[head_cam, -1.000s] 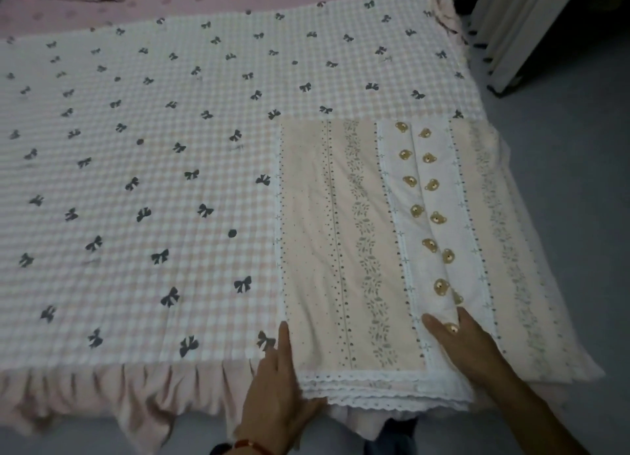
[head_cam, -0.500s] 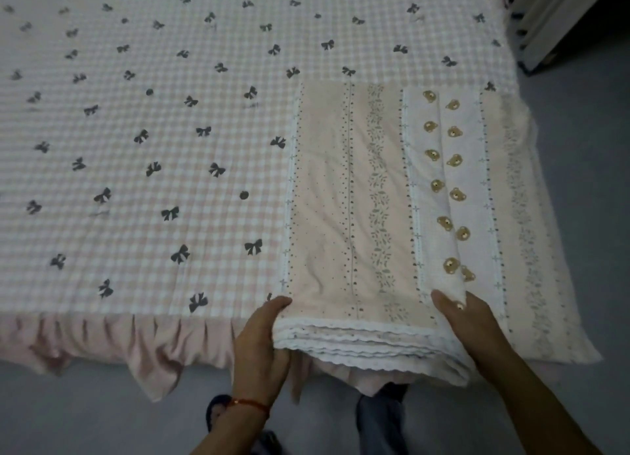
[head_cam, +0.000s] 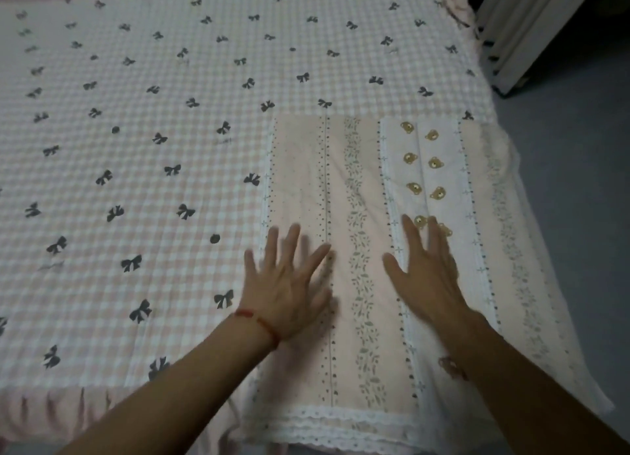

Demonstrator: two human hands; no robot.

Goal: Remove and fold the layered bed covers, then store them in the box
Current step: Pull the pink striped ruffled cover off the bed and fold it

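Head view: flat hands (head_cam: 358, 280) on folded cover (head_cam: 361, 188)

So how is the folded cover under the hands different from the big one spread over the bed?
The folded cover is striped with leaves, dots and bears; the spread cover is checked with dark bows. The folded cover is stacked in layers at the bed's corner, while the spread cover lies flat in one sheet. Both are pale pink and white.
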